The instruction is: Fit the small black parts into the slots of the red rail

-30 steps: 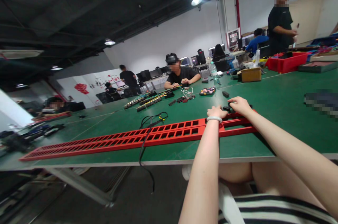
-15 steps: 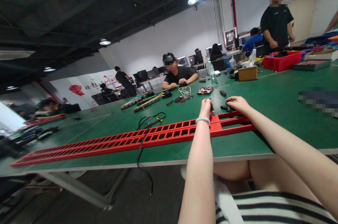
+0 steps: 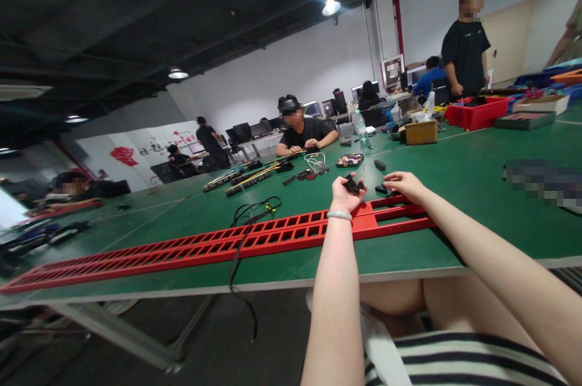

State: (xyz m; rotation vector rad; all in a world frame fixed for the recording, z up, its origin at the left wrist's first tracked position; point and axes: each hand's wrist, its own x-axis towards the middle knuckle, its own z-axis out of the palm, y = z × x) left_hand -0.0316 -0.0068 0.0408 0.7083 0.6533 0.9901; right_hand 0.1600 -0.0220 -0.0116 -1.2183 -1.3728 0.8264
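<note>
My left hand (image 3: 346, 195) is turned palm up, fingers curled around a cluster of small black parts (image 3: 353, 183). Their exact kind is too small to tell. To its right, my right hand (image 3: 407, 184) has its fingertips drawn together just over small black pieces (image 3: 382, 191) on the table; whether it pinches one is unclear. Below both hands lies a long red slotted frame (image 3: 291, 225), stretching to the far left along the table edge. One more black block (image 3: 379, 165) rests just beyond the right fingertips.
A black cable (image 3: 234, 268) crosses the red frame and hangs over the green table's (image 3: 464, 204) edge. Beyond are a small patterned box (image 3: 350, 160), a white cable (image 3: 315, 162), a bottle (image 3: 361, 128), and a red bin (image 3: 477, 114). A person (image 3: 305, 131) sits opposite.
My left hand has rolled palm up, bringing the black parts into sight. My right hand stays by the small black pieces. The whole view has shifted slightly.
</note>
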